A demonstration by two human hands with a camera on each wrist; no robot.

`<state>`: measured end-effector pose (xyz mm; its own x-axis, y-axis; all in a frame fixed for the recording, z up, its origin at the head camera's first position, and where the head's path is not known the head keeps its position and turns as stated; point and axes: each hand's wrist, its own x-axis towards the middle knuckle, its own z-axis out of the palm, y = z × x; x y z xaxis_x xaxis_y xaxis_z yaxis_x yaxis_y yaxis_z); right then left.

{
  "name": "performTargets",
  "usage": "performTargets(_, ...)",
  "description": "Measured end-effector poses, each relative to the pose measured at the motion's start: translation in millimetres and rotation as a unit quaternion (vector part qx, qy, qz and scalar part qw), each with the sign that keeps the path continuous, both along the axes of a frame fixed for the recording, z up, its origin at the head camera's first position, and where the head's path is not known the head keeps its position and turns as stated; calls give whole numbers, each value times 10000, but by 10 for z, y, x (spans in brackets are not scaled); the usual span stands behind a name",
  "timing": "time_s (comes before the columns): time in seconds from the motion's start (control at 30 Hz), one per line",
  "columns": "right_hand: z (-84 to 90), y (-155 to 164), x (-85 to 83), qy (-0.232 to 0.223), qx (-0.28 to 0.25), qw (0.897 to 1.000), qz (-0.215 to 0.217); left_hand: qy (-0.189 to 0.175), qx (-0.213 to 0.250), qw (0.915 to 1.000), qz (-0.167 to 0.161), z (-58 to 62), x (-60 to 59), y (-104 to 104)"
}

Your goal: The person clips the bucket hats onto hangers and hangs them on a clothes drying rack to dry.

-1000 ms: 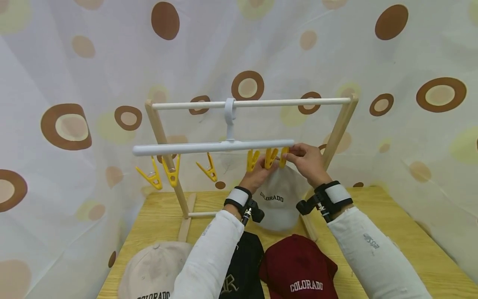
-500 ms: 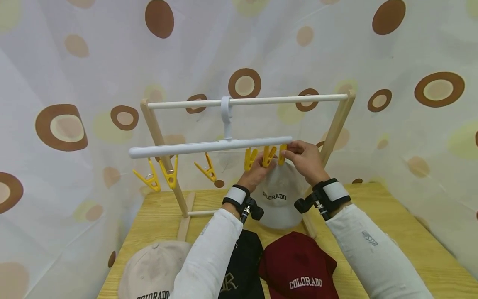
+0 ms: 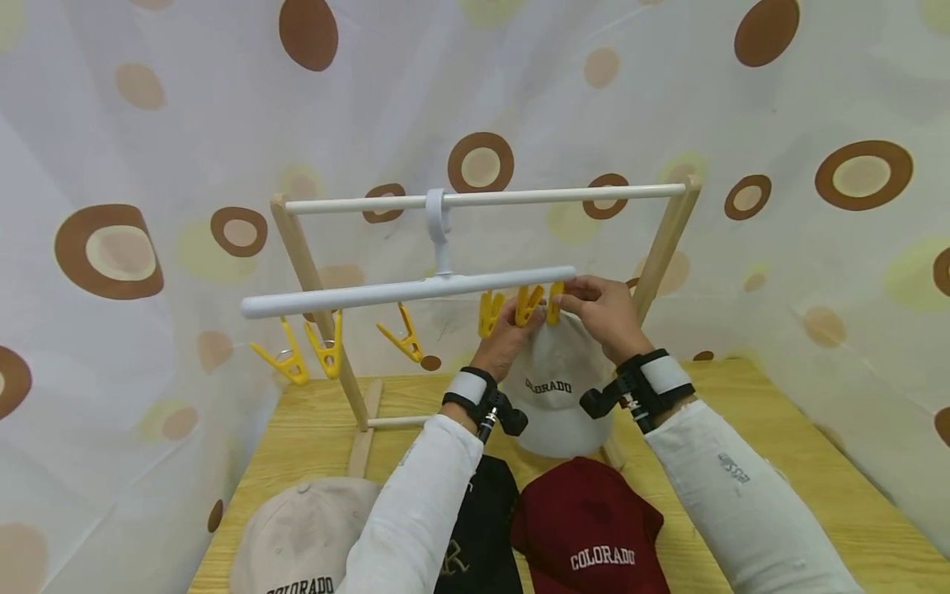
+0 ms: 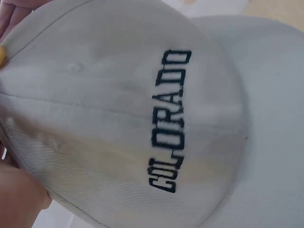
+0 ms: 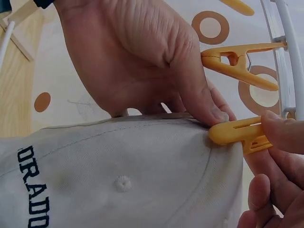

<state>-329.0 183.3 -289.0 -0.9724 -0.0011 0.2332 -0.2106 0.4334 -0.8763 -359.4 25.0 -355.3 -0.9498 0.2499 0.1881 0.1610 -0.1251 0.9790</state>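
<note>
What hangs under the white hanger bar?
Six yellow clips hang under the white hanger bar. The right hand pinches the rightmost clip onto the white cap; the left hand holds the cap and covers part of its crown.

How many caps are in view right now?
4: a white cap held up at the yellow clips; beige cap, black cap and maroon cap on the table. None seems hidden.

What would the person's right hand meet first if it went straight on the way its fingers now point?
Probably the yellow clip that the right hand already pinches at the white cap; just past it lies the left hand. Depth there is hard to judge.
</note>
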Motion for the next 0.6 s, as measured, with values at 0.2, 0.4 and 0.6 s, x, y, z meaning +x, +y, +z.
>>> performTargets(0.2, -27, 28, 4, -36, -49, 9999, 81, 108, -28, 9999, 65, -21, -2, -15)
performTargets(0.4, -59, 23, 9, -103, -20, 9999, 95, 271, -65, 9981, 557, -77, -15, -13)
performTargets(0.6, -122, -14, 18, 45, 145, 9999, -18, 458, -43, 9962, 733, -121, -9, -8)
